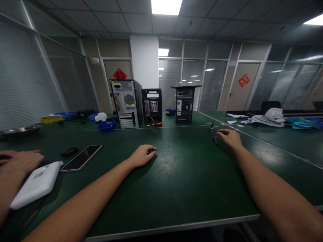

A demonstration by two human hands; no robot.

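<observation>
My left hand (143, 155) rests on the green table with its fingers loosely curled towards the thumb; nothing shows in it. Out to the right, my right hand (230, 137) hovers low over the table, thumb and fingertips drawn together in a pinch. Whatever lies between those fingertips, if anything, is too small to make out. Just below them is a small dark metal piece (216, 140), apparently apart from the fingers. A little farther back stands a small cluster of metal parts (212, 126).
Three computer cases stand at the back: a tall one (128, 104), a black one (152, 107) and another (184, 105). A red screwdriver (157, 124) lies before them. Left are a phone (82, 158), a white device (37, 185) and another person's hand (24, 160). White caps (271, 117) lie right.
</observation>
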